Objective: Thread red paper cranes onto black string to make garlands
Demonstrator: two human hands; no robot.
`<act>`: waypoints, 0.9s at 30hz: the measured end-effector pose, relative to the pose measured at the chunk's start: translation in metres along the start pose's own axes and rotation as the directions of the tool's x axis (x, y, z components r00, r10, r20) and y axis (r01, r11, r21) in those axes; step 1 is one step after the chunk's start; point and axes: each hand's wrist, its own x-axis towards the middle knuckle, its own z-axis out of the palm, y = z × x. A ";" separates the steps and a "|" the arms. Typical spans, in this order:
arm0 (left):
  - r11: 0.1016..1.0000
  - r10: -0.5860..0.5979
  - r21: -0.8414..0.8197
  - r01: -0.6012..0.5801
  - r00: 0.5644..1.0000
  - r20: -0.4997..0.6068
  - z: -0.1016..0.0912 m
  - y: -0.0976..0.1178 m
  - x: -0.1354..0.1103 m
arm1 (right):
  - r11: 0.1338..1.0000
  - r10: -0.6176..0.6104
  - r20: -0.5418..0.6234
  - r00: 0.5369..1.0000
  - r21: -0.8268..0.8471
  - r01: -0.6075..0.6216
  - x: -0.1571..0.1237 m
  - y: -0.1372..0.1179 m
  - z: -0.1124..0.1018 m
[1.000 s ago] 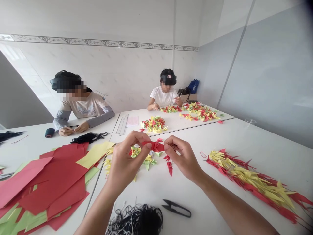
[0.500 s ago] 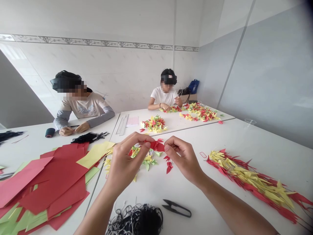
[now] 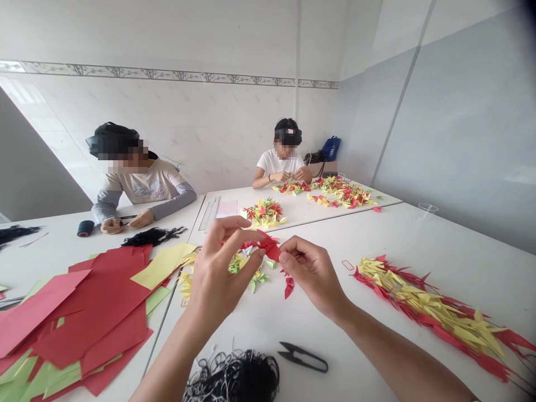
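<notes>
Above the white table [image 3: 419, 240], both my hands pinch a small folded red paper piece [image 3: 268, 246]. My left hand [image 3: 218, 276] grips it from the left with thumb and forefinger, its other fingers raised. My right hand [image 3: 312, 273] is closed on its right end. A short string of red folded pieces [image 3: 288, 285] dangles below it. Just behind my hands lies a small pile of green, yellow and red folded pieces [image 3: 247, 268].
Red, yellow and green paper sheets [image 3: 84, 312] cover the left. A long red and yellow folded garland [image 3: 435, 312] lies on the right. Black thread snips [image 3: 304, 357] and a black thread tangle [image 3: 234, 377] sit near me. Two people work at far tables with more folded piles [image 3: 263, 212].
My left hand has risen slightly and spread its upper fingers while still pinching the red piece. The far person's hands have moved over their pile.
</notes>
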 end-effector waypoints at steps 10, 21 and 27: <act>0.969 -0.161 -0.177 0.171 0.985 0.070 0.001 -0.003 0.001 | 0.956 -0.180 -0.023 0.983 -0.239 0.169 -0.002 0.003 -0.007; 0.624 -0.426 -0.624 0.471 0.874 0.233 0.003 -0.004 0.002 | 0.809 -0.470 -0.035 0.882 -0.418 0.414 0.005 0.000 -0.011; 0.436 -0.478 -0.715 0.547 0.814 0.331 0.006 -0.005 0.005 | 0.756 -0.513 -0.021 0.858 -0.484 0.440 0.003 -0.003 -0.011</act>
